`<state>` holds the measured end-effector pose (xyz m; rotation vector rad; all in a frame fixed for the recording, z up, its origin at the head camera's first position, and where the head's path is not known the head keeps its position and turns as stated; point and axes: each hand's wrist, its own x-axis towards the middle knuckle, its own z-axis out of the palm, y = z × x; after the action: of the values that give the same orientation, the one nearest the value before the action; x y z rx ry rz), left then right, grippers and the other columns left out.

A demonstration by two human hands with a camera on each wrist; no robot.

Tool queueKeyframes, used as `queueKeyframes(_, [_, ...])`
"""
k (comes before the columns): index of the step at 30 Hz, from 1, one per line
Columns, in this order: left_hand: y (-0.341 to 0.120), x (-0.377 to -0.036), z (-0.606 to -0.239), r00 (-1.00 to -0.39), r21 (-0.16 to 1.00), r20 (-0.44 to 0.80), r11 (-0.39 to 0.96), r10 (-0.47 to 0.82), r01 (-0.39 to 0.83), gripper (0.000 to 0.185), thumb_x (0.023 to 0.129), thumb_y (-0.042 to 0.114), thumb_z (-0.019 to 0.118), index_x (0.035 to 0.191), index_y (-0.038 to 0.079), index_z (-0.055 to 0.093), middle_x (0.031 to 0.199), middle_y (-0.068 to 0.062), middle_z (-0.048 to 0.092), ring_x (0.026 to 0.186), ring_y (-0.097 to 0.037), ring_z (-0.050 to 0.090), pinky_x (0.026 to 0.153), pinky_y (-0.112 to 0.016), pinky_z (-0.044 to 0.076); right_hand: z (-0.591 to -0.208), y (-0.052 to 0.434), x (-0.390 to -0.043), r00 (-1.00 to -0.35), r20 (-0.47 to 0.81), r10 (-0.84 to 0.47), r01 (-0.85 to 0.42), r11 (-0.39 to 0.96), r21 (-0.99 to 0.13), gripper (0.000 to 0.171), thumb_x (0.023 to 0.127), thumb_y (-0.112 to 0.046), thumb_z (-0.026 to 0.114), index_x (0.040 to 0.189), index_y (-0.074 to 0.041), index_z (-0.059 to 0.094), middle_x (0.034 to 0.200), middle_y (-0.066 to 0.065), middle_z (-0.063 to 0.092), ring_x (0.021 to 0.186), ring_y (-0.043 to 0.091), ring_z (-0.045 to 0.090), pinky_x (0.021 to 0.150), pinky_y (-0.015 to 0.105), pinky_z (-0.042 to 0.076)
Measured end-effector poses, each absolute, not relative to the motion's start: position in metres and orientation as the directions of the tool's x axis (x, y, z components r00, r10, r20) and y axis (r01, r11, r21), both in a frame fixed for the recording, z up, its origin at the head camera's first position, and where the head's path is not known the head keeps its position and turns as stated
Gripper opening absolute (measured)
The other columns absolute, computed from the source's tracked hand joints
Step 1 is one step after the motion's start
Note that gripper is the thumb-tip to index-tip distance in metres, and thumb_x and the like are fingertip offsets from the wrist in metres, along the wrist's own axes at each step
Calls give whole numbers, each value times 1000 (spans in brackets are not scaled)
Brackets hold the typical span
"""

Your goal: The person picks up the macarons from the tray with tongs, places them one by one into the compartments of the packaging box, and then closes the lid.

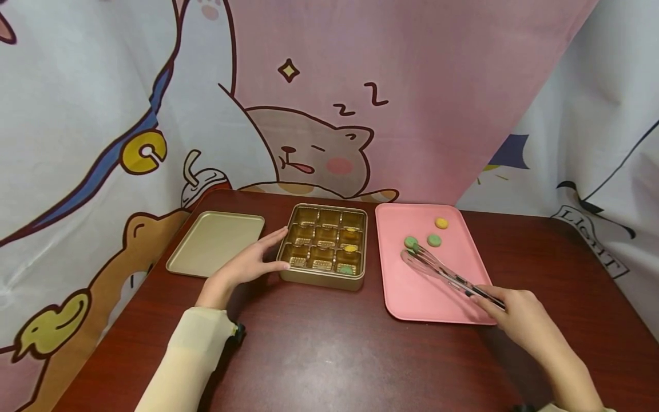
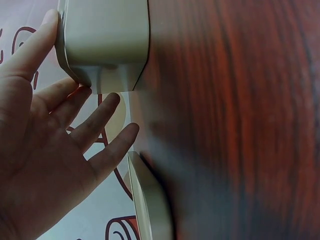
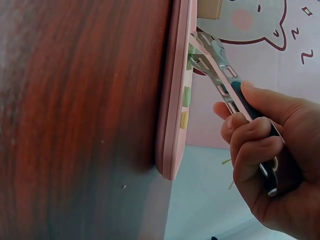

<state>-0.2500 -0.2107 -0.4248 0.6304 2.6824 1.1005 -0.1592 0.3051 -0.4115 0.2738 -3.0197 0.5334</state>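
My left hand [image 1: 242,268] touches the left side of a square gold tin [image 1: 321,279], its thumb and fingers extended along the rim. Inside the tin is a gold divided insert [image 1: 325,234]; its right column has two yellow pieces and a green one. On the right, my right hand [image 1: 520,315] grips metal tongs [image 3: 220,75] by their dark handle. The tongs' tips are at a green round piece [image 1: 409,242] on the pink tray [image 1: 412,303]; whether they pinch it I cannot tell. Another green piece [image 1: 434,240] and a yellow piece [image 1: 441,223] lie nearby.
A flat gold lid [image 1: 216,243] lies left of the tin, behind my left hand. The dark wooden table [image 1: 319,355] backs onto a cartoon-printed curtain [image 1: 432,114], which also hangs along both sides.
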Motion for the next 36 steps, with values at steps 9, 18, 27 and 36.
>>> queueKeyframes(9, [-210, -250, -425, -895, 704, 0, 635, 447, 318, 87, 90, 31, 74, 159, 7, 26, 167, -14, 21, 153, -36, 19, 122, -58, 19, -413, 305, -158, -979, 135, -154, -192, 923, -334, 39, 92, -31, 72, 114, 2, 73, 94, 19, 75, 73, 21, 59, 62, 37, 45])
queueKeyframes(18, [-210, -249, -424, -895, 699, -2, 641, 445, 317, 86, 91, 29, 74, 159, 7, 25, 167, -13, 21, 153, -36, 19, 122, -58, 20, -411, 304, -158, -980, 144, -141, -182, 925, -334, 40, 93, -31, 70, 115, 3, 72, 82, 11, 72, 70, 21, 55, 61, 38, 44])
queueKeyframes(27, [-210, -249, -423, -896, 697, -3, 643, 443, 316, 86, 91, 28, 74, 158, 7, 25, 167, -12, 21, 153, -36, 19, 122, -58, 20, -410, 301, -156, -978, 169, -126, -179, 920, -349, 43, 94, -32, 70, 116, 4, 72, 102, 28, 73, 88, 40, 70, 74, 60, 52])
queueKeyframes(36, [-210, -248, -423, -895, 695, 0, 644, 446, 321, 86, 91, 30, 73, 159, 8, 25, 167, -13, 21, 153, -36, 20, 122, -58, 20, -405, 295, -154, -965, 230, -127, -203, 915, -348, 37, 92, -31, 72, 113, -1, 75, 85, 15, 75, 71, 21, 59, 60, 35, 44])
